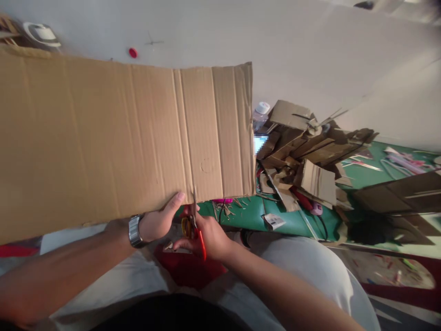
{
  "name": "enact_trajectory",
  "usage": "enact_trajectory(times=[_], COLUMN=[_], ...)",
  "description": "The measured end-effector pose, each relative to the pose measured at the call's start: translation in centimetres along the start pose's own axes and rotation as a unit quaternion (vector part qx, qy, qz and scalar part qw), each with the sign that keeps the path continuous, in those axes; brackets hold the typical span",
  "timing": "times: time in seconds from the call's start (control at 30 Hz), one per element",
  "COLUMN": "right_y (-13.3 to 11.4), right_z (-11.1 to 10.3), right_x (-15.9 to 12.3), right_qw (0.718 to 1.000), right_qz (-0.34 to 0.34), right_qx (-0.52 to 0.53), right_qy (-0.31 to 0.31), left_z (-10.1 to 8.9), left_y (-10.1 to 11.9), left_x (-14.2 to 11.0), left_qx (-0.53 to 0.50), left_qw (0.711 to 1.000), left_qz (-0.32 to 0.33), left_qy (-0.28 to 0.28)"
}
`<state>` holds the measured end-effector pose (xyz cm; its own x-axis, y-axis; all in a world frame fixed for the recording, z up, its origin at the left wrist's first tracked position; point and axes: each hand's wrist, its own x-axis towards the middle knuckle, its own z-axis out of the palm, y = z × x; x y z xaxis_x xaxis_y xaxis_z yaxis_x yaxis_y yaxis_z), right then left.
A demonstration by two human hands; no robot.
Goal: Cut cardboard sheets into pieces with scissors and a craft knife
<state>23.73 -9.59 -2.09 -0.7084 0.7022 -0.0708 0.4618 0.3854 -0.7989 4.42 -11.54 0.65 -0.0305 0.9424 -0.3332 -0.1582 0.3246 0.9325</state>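
Observation:
A large sheet of brown corrugated cardboard (113, 138) fills the left and middle of the head view, held up in front of me. My left hand (159, 221), with a metal watch on the wrist, grips the sheet's lower edge, thumb lying on its face. My right hand (206, 235) is closed round red-handled scissors (195, 225). The blades point up and meet the lower edge of the cardboard just right of my left thumb.
A heap of cardboard scraps (303, 151) lies on a green mat (292, 220) to the right, with a plastic bottle (261, 114) behind it. Small offcuts litter the mat near the sheet. A white wall stands behind. My legs in light trousers are below.

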Motion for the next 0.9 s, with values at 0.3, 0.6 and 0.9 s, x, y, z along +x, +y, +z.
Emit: enact_trajectory(times=[0.3, 0.6, 0.9], right_y=[-1.0, -2.0, -2.1], right_z=[0.9, 1.1, 0.5], right_x=[-1.0, -1.9, -2.0], right_qw=[0.927, 0.83, 0.826], right_qz=[-0.056, 0.028, 0.053], right_qx=[0.368, 0.554, 0.561], right_qy=[-0.035, -0.053, 0.0], left_z=[1.1, 0.5, 0.1], left_y=[2.3, 2.1, 0.9], left_x=[0.5, 0.9, 1.2], left_qx=[-0.117, -0.156, -0.114], left_qw=[0.993, 0.988, 0.992], left_qz=[-0.004, -0.004, 0.025], left_qy=[-0.03, -0.014, -0.048])
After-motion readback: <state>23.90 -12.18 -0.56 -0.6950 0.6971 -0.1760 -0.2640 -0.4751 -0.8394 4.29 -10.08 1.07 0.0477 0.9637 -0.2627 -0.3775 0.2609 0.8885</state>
